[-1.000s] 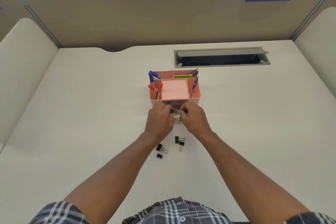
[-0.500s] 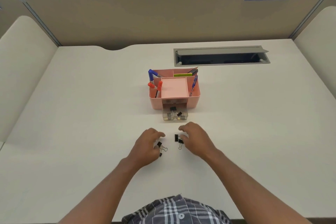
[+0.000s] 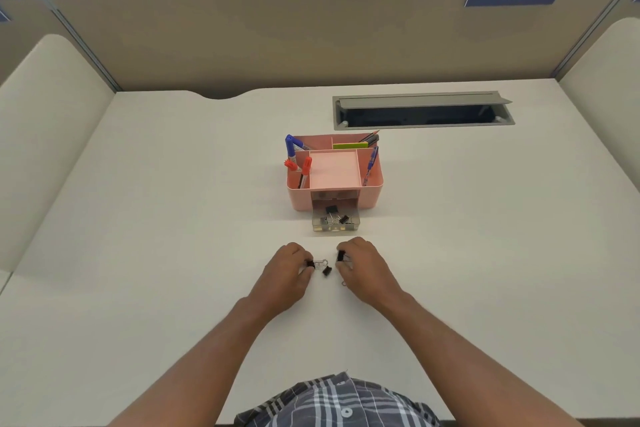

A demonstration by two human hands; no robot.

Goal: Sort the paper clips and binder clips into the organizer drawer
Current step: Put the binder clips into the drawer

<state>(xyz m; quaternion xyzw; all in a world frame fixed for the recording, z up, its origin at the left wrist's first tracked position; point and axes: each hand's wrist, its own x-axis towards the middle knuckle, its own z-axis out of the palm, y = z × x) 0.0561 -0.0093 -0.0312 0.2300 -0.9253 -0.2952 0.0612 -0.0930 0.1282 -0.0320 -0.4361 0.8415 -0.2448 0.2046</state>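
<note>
A pale desk (image 3: pixel 138 253) sits inside a cubicle with tan partition walls (image 3: pixel 242 42) and a grey cable hatch (image 3: pixel 422 109) near its far edge.

In the head view, a pink organizer (image 3: pixel 335 172) stands near the middle of the desk, its small clear drawer (image 3: pixel 335 220) pulled out toward the person and already holding several black binder clips. The left hand (image 3: pixel 289 272) pinches a black binder clip (image 3: pixel 310 264) by its body, wire handles pointing right. The right hand (image 3: pixel 362 267) pinches another black clip (image 3: pixel 340 256). A third clip (image 3: pixel 327 270) lies loose on the desk between the hands, and a small wire loop (image 3: pixel 343 283), perhaps a paper clip, shows just by the right hand.

The clips are small, glossy and springy. Held only at the fingertips, one could slip or flick away, and the narrow drawer is easy to miss or nudge if both hands arrive together.
</note>
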